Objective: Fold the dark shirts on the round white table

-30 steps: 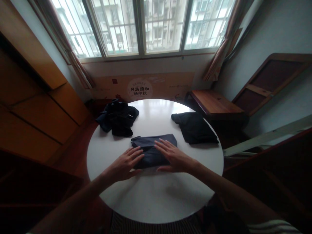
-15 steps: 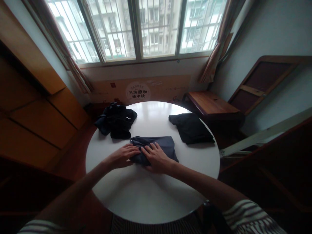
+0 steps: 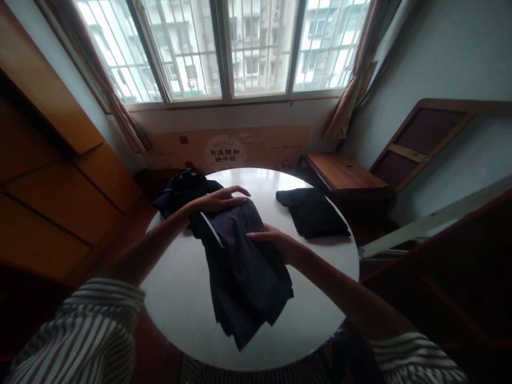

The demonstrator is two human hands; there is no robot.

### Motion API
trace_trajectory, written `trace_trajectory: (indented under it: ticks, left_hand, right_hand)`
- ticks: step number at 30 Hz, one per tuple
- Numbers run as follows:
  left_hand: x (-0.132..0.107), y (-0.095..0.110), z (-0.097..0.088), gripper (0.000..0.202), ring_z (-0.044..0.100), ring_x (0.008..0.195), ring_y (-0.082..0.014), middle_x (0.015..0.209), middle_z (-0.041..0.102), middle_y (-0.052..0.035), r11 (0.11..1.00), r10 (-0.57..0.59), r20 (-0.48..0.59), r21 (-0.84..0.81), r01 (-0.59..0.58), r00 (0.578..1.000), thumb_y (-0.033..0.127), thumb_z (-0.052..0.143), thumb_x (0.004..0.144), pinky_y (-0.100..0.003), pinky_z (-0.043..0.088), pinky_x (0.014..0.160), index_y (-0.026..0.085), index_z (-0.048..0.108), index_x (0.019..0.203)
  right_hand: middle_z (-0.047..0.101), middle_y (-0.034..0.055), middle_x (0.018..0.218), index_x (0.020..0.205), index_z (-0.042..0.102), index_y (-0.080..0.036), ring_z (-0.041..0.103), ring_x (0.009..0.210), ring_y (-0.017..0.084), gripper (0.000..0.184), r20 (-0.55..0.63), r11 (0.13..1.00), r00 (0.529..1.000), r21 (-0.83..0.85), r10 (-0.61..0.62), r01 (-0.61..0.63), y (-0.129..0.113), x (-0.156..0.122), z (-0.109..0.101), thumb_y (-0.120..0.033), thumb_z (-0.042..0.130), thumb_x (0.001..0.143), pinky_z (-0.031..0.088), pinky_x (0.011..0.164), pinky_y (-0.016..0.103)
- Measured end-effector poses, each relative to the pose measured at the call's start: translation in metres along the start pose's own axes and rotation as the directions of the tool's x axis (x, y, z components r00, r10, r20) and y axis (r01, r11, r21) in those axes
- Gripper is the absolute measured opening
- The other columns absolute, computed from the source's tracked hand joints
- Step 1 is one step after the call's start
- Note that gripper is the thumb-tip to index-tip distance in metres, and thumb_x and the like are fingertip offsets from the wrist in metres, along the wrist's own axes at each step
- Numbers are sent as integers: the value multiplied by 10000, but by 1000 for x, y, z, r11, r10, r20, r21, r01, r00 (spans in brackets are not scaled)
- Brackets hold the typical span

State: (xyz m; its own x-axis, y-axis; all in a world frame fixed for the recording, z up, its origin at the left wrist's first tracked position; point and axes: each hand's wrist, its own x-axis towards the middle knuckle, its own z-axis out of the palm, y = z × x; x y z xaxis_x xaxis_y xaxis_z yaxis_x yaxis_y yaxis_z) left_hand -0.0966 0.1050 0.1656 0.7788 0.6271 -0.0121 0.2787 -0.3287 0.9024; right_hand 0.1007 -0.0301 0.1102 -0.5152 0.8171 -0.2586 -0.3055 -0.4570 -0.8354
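Observation:
A dark grey garment (image 3: 244, 277), perhaps shorts, with a white strip along its left side, hangs raised over the round white table (image 3: 176, 309). Its layered lower edges point toward me. My left hand (image 3: 224, 199) is closed on its top edge, with thumb and fingertips meeting near the far corner. My right hand (image 3: 278, 241) grips the right side, thumb on the front and fingers hidden behind the cloth. A crumpled heap of dark clothes (image 3: 176, 192) lies behind my left forearm. To the right rests a folded black garment (image 3: 320, 213).
Beyond the table stands a low wooden bench (image 3: 348, 170) by the wall. A printed cardboard panel (image 3: 276, 141) leans below the barred window (image 3: 256, 48). Orange-brown cabinets (image 3: 60, 197) line the left side, and a dark wooden piece (image 3: 448, 277) is at the right.
The dark grey garment, folded flat under both hands before, is now lifted and hangs down lengthwise. My left hand moved up and away to its top edge; my right hand shifted to its right side.

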Motion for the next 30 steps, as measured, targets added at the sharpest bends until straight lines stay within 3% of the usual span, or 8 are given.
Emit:
trace_trajectory:
  ticks: [7,13,15,17,20,22,25,30]
  left_hand:
    - [36,-82,-27,321,607,610,-146,731,697,-43,936,-328,-61,116,333,943,345,745,785,-244,454,607,129,726,1022]
    - [19,-101,-16,230,656,802,-214,835,726,-105,884,-214,-285,349,310,934,347,661,830,-282,465,755,134,734,878]
    - [3,-105,-5,303,653,882,-246,911,726,-123,838,-133,-310,472,274,941,405,595,877,-302,459,820,139,738,904]
    - [-14,-112,4,400,643,945,-284,965,712,-148,739,-87,-348,605,294,933,482,573,885,-331,455,871,126,736,961]
    - [-31,-125,10,512,615,1018,-305,1043,674,-170,652,-54,-414,675,347,909,542,578,872,-359,444,932,101,702,1101]
    - [-33,-132,9,477,621,976,-281,1021,661,-156,681,-35,-375,669,297,926,515,546,900,-350,453,921,109,708,1090]
    - [-27,-139,6,353,623,902,-246,932,655,-125,749,-20,-304,627,216,952,404,504,931,-322,461,882,138,737,922]
    - [-15,-141,1,258,621,811,-207,819,669,-67,816,-85,-338,517,260,937,286,518,918,-281,463,804,164,715,805]
  right_hand:
    - [726,45,944,1124,581,-167,709,729,176,575,-212,1000,977,15,26,-23,60,12,-26,-163,847,614,609,621,284]
    - [714,71,1033,1401,325,-213,717,824,222,973,-303,974,949,-227,-86,15,78,-6,-41,-329,889,617,606,672,343]
    - [720,44,917,1462,280,-224,709,754,232,1024,-274,824,948,-566,-161,-23,74,-17,-43,-382,879,646,588,661,358]
    - [712,63,875,1413,426,-211,696,757,256,836,-223,473,928,-879,-298,-60,69,-26,-42,-442,829,718,570,712,403]
    - [674,185,1131,1289,600,-180,646,1030,342,555,6,-53,881,-998,-473,-21,63,-28,-34,-460,731,828,512,899,512]
    - [549,205,1388,1360,568,-192,497,1286,377,550,225,-227,880,-964,-419,138,65,-24,-27,-459,659,888,400,1050,583]
    - [356,122,1579,1493,426,-239,246,1475,343,601,425,-257,879,-893,-215,369,77,-21,-18,-516,505,965,222,1165,614]
    - [197,109,1637,1581,217,-179,89,1515,321,742,396,-128,910,-915,-124,381,109,-39,-4,-574,405,982,116,1212,584]
